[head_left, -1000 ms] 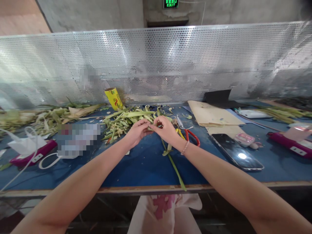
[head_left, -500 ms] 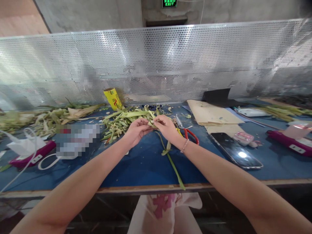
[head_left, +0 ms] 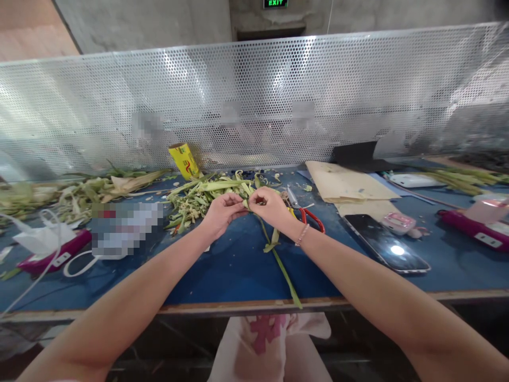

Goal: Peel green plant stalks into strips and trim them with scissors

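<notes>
Toward the far edge of the worktop, my left hand and right hand narrowly pinch 1 green strip, seemingly unfinished; a leafy heap seems left.

A small pale-green plant piece is pinched in the fingertips of the left hand and the right hand over a blue tabletop. Beside the left hand, a heap of green leaf strips is spread in front of a tilted yellow tube. Red-handled scissors are seen beside the right hand, a phone farther right.
</notes>
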A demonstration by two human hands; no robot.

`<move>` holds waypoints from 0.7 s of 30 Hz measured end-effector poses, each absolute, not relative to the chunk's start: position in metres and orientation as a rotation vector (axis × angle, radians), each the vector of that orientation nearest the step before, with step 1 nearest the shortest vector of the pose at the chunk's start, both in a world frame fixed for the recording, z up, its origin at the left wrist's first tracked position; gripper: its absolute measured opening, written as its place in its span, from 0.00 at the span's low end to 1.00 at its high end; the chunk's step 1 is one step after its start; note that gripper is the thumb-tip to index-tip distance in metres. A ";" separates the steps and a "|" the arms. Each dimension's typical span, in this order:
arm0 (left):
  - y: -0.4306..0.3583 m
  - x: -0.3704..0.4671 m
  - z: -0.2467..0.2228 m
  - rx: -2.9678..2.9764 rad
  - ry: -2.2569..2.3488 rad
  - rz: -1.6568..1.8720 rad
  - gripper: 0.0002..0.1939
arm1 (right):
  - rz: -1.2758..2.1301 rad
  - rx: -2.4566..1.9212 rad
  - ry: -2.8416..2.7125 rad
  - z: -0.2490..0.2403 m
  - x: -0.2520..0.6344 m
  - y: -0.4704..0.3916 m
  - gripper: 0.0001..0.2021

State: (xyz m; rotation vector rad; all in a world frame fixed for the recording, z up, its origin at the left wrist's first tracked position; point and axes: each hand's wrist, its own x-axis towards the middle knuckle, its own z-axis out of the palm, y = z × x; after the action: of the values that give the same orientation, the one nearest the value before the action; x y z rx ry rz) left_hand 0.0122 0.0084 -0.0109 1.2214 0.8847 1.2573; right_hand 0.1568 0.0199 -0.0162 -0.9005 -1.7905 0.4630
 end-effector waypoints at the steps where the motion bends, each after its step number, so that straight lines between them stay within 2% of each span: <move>1: 0.008 0.013 -0.011 1.229 0.888 1.253 0.11 | 0.461 -0.909 -1.793 -0.017 0.156 0.021 0.05; 6: 0.008 0.014 -0.010 1.218 0.859 1.257 0.11 | 0.574 -0.896 -1.747 -0.021 0.155 0.022 0.02; 10: 0.008 0.015 -0.009 1.189 0.845 1.289 0.11 | 0.774 -0.794 -1.613 -0.023 0.153 0.022 0.14; 14: 0.008 0.014 -0.009 1.189 0.830 1.302 0.09 | 0.941 -0.810 -1.484 -0.022 0.151 0.023 0.19; 17: 0.009 0.014 -0.009 1.187 0.814 1.312 0.09 | 0.988 -0.868 -1.447 -0.021 0.152 0.023 0.19; 21: 0.010 0.014 -0.010 1.184 0.793 1.314 0.08 | 0.904 -0.982 -1.468 -0.023 0.154 0.025 0.12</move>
State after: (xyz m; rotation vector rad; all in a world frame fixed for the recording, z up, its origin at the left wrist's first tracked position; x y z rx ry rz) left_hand 0.0137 0.0102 -0.0098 1.1843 0.7929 1.3136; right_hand 0.1542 0.0248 -0.0232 -0.9817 -1.4678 0.9037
